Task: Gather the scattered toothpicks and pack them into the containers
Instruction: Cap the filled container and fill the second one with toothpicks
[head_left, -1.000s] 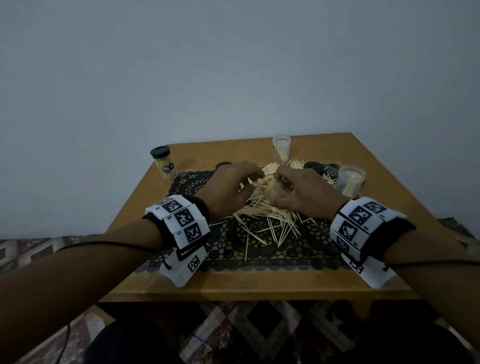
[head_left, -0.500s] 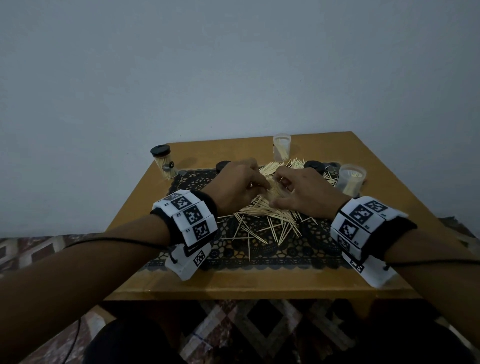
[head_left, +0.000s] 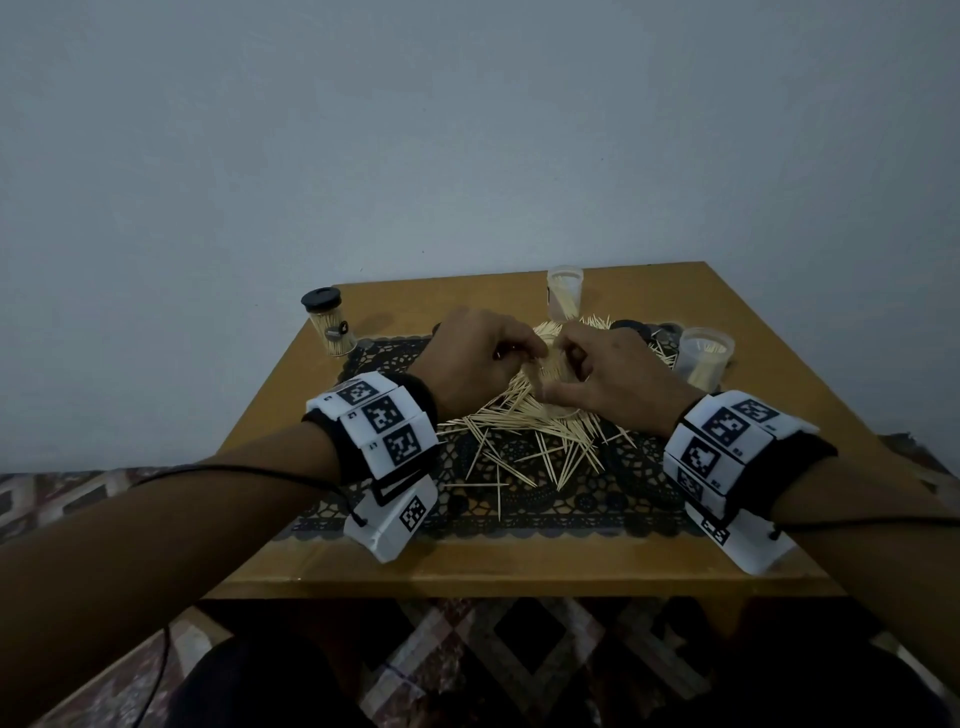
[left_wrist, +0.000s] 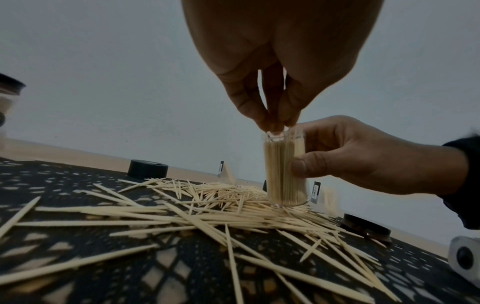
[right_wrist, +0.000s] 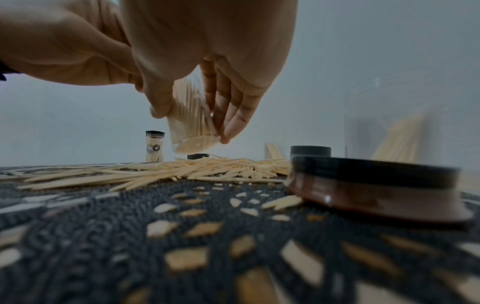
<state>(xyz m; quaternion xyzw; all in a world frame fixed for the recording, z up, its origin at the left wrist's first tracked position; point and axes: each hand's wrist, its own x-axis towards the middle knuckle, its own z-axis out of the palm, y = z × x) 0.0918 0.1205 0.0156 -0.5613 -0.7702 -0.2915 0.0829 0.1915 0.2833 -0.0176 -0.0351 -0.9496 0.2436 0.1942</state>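
Note:
Loose toothpicks (head_left: 524, 421) lie heaped on a dark lace mat (head_left: 571, 504). My right hand (head_left: 563, 376) grips a clear container (left_wrist: 284, 170) packed with upright toothpicks, thumb on one side and fingers on the other. In the right wrist view this container (right_wrist: 192, 127) hangs tilted just above the pile (right_wrist: 155, 170). My left hand (left_wrist: 275, 125) comes down from above. Its fingertips are pinched together on toothpick ends at the container's mouth. From the head camera both hands hide most of the container.
A capped, filled container (head_left: 330, 322) stands at the table's back left. Open containers stand at the back centre (head_left: 563, 293) and right (head_left: 704, 356). Black lids (right_wrist: 371, 185) (left_wrist: 147, 169) lie on the mat. The table's front edge (head_left: 519, 582) is close to me.
My left hand moved right from the pile to the mouth of the container. The right hand kept its grip on the container and shifted slightly.

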